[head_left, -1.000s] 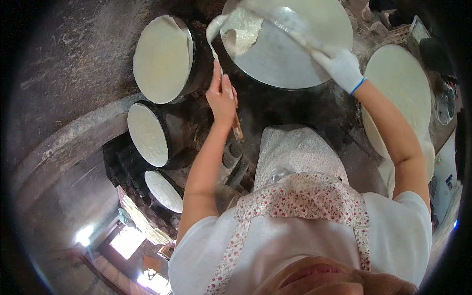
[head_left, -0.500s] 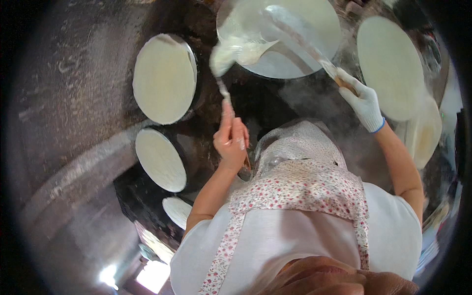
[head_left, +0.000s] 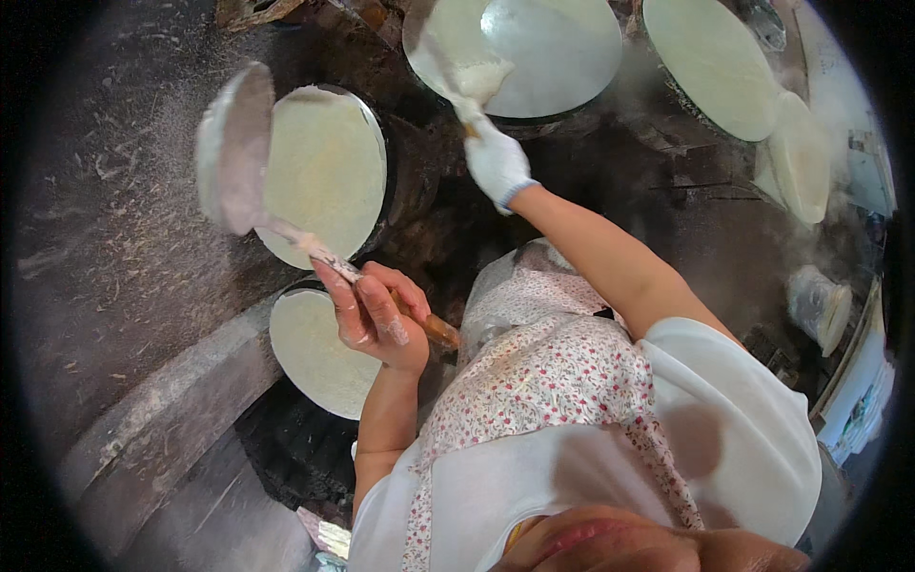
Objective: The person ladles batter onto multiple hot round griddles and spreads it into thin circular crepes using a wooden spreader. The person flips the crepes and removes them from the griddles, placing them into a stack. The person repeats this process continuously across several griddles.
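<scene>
My bare left hand, dusted with batter, is closed around the handle of a large ladle. The ladle's round bowl is tilted over the edge of a pale flat crepe on a round griddle to the left. A white glove covers my right hand, which grips the wooden end of a long flat spatula, blurred by motion. Its blade lies at the left part of a round griddle at the top, against a thick patch of wet batter. A thin pale layer covers part of that griddle.
Another pale crepe lies below the first at left. On the right are a large pale round sheet and a drooping one beside it. A whitish container stands lower right. Steam hangs there. A stained ledge runs along the left.
The ladle has swung left and down, away from the top griddle. My right hand has moved left with the spatula, across to the batter. The view has shifted.
</scene>
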Motion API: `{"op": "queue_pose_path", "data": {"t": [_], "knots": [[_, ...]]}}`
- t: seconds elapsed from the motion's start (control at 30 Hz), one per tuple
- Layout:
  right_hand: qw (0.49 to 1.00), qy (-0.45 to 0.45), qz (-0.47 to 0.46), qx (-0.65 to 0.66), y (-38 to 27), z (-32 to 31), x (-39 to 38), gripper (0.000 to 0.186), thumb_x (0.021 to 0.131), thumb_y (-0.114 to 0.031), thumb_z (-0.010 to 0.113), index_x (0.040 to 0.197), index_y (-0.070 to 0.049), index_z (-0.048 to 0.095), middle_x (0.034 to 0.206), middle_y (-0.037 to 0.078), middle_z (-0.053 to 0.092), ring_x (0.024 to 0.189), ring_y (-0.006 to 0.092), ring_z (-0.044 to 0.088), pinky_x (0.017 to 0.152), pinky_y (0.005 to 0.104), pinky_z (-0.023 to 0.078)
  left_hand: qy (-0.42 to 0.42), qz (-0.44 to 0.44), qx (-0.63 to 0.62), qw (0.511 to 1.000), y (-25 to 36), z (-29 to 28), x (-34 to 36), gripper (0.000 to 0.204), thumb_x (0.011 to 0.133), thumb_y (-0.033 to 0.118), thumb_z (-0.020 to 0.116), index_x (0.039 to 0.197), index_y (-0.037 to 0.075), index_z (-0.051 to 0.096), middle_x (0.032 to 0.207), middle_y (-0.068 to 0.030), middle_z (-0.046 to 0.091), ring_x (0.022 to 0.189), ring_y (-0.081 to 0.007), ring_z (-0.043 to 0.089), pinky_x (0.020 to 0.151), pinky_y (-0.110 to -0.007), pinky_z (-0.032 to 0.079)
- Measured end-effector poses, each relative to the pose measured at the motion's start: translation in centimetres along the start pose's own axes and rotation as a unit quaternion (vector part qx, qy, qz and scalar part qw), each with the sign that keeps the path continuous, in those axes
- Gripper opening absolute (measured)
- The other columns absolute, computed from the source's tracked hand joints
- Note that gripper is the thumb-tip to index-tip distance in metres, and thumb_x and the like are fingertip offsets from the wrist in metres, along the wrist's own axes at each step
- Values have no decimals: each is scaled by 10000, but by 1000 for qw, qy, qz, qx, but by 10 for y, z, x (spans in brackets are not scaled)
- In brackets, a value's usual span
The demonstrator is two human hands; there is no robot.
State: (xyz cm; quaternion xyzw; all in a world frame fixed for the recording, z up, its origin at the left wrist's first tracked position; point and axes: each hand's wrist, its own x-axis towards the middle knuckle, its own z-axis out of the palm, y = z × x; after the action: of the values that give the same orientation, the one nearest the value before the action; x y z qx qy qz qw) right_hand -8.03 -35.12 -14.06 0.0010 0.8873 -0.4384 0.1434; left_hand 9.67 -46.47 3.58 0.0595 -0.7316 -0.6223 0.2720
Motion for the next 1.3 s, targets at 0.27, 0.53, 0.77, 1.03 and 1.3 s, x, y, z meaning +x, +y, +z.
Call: {"op": "queue_pose_path", "data": {"t": [0.27,0.53,0.77,1.03,1.3], "knots": [[990,48,6,129,9,12,-26,641,1016,-97,542,1611,-319,456,753,36,588,553,125,553,530,321,495,-8,-126,-3,992,-19,-38,-50,597,1154,136,404,1702,73,175,660,-36,519,473,-82,435,440,-245,418],[968,24,134,211,31,-60,-49,614,1026,-80,533,1605,-279,487,708,-6,535,506,84,478,454,277,440,-28,-203,-22,978,-30,-48,-80,556,1129,89,465,1665,52,320,659,1,531,510,-48,451,465,-206,386],[989,-24,62,130,36,-6,-40,385,1035,-260,622,1417,-230,655,1085,188,762,943,345,755,829,418,580,-82,-244,-6,966,-36,-36,-73,560,1124,90,482,1659,33,327,642,11,511,505,-42,440,460,-203,369],[926,28,162,340,60,-110,-85,532,1049,-99,576,1546,-289,576,899,-59,629,561,37,446,489,235,437,-80,-277,11,957,-31,-9,-91,516,1118,87,515,1625,62,426,648,33,513,506,-28,408,472,-205,353],[952,-21,136,271,108,-176,-57,444,1055,-172,622,1489,-266,633,683,-49,522,508,53,452,448,255,384,-73,-242,33,967,-3,58,-104,504,1116,76,512,1615,56,443,633,33,516,509,-22,403,476,-201,341]]}}
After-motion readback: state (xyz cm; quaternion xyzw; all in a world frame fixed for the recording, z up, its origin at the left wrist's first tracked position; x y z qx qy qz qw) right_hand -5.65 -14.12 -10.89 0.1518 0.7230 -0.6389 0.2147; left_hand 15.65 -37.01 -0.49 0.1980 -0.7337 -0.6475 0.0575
